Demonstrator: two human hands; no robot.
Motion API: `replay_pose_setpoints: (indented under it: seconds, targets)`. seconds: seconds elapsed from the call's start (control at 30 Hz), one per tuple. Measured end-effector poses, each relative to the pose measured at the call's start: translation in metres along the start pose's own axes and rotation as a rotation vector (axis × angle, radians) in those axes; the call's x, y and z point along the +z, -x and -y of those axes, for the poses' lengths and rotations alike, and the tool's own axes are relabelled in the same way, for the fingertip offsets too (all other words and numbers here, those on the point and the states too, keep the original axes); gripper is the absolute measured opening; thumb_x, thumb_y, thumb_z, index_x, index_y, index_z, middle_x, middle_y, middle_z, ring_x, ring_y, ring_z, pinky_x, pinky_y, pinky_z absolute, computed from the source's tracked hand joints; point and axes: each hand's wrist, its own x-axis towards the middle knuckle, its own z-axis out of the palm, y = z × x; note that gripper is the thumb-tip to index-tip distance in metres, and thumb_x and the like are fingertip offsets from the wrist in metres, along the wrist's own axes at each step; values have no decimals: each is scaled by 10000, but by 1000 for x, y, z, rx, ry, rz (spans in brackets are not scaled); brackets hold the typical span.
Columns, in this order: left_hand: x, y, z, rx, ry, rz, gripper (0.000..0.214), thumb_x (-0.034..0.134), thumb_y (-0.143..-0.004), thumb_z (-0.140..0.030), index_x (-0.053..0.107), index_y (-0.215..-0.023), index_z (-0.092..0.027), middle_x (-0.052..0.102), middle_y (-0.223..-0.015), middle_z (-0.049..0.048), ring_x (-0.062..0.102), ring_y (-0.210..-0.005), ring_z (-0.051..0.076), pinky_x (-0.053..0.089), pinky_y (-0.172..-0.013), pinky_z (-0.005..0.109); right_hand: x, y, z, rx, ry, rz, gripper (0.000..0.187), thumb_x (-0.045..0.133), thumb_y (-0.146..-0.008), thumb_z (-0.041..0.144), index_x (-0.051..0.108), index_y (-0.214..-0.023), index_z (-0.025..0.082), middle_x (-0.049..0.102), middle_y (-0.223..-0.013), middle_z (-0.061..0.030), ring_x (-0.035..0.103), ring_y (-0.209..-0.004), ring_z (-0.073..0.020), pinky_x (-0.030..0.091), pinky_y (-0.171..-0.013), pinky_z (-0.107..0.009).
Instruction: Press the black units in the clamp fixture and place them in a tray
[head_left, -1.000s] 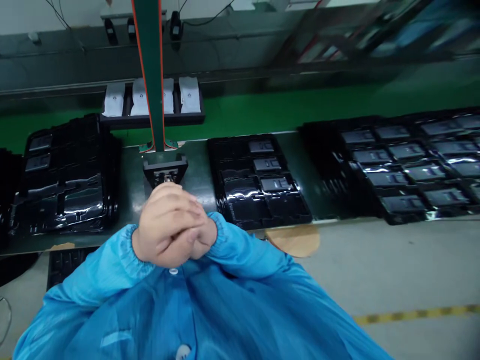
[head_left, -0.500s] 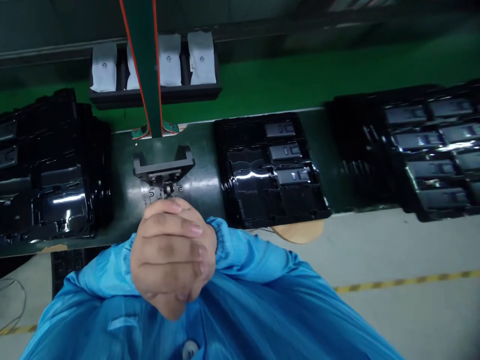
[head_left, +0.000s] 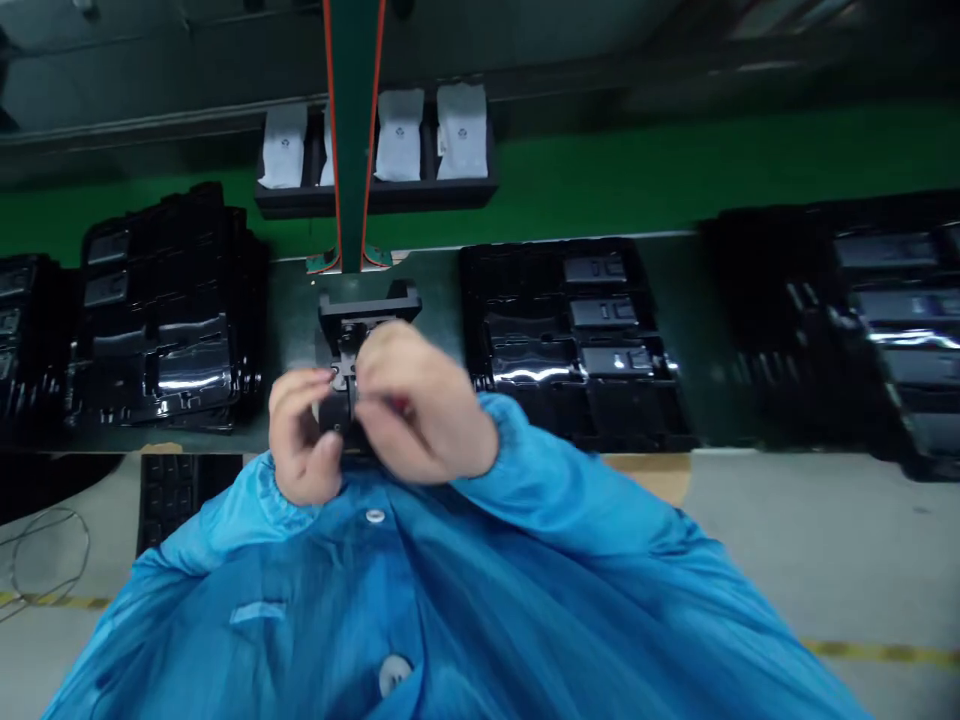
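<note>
My left hand point(head_left: 300, 435) and my right hand point(head_left: 420, 405) are close together at the near edge of the bench, both in blue sleeves. Their fingers curl around a small black part point(head_left: 341, 400) that sits on the near end of a black fixture point(head_left: 367, 308). The left hand pinches the part from the left; the right hand covers it from the right. Motion blur and the fingers hide most of the part.
A black tray point(head_left: 577, 340) with several dark units lies right of the fixture. Stacked black trays point(head_left: 169, 315) stand at left, more trays point(head_left: 862, 310) at far right. A green post point(head_left: 352, 130) rises behind the fixture, before a tray of white bags point(head_left: 382, 150) on the green belt.
My hands were clasped together against my chest below the fixture. Now they have parted and moved forward onto the fixture, closing on the small black part. The view has shifted slightly.
</note>
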Motion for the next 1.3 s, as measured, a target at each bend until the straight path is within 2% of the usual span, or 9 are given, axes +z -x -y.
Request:
replay_pose_setpoints:
  seconds: [0.07,0.23,0.33,0.5,0.73,0.87,1.03,1.13,1.3]
  targets:
    - [-4,-7,8,-77,61,-41,315,548,-1026,-420,625,-1276,-245,670,-1251,126,665,-1210,306,576,-1033,526,-10,-24,-8,228,125,-37,176,494,-1098,331,605,-1205,246,686,-1068,-47,680,-985,-222,576,-969,-436]
    - [10,-5,30,-290,24,287,213,693,-933,-312,703,-1123,-214,780,-1058,81,727,-963,248,600,-915,429,-28,-50,-55,433,369,100,329,559,-1101,526,614,-1154,206,685,-1027,-52,680,-1119,-289,508,-1120,-518]
    - [21,2,32,-351,72,309,247,696,-936,-311,704,-1161,-210,801,-974,60,736,-877,224,597,-844,386,-32,-32,-61,404,427,9,370,519,-1107,567,624,-1135,214,694,-1063,-67,664,-1130,-283,504,-1110,-497]
    - [27,-4,30,-432,186,279,311,693,-943,-335,678,-1210,-175,787,-866,35,713,-762,191,556,-755,326,-31,28,-23,393,408,-272,246,526,-1100,416,652,-1014,223,690,-975,-49,668,-981,-239,538,-961,-441]
    - [33,-30,34,-461,115,374,297,687,-948,-412,686,-1099,-156,718,-704,0,668,-698,186,436,-659,282,-18,108,19,581,281,-261,110,603,-1020,210,660,-928,231,680,-895,-27,657,-863,-210,522,-824,-395]
    - [28,-27,32,-540,304,334,372,734,-888,-438,668,-1129,-161,614,-608,-59,556,-561,148,390,-581,258,-2,136,33,712,148,-198,116,595,-1024,202,661,-932,231,684,-899,-29,659,-858,-199,535,-802,-368]
    - [8,-4,20,-614,571,250,455,817,-825,-445,634,-1135,-167,575,-622,-85,486,-541,106,396,-576,226,27,150,37,937,-80,-177,57,616,-995,251,667,-992,228,682,-921,-27,651,-830,-181,545,-786,-340]
    - [-4,15,9,-635,670,236,476,835,-836,-445,618,-1160,-171,584,-655,-78,490,-563,101,406,-585,217,43,149,31,1078,-281,-218,169,656,-967,318,649,-1109,227,680,-967,-27,648,-828,-171,552,-801,-337]
    - [-18,38,-7,-620,753,205,448,844,-872,-430,610,-1165,-185,565,-662,-79,473,-577,91,389,-585,198,59,140,26,1152,-557,-241,274,729,-902,374,640,-1119,232,686,-1011,-26,650,-873,-168,561,-852,-341]
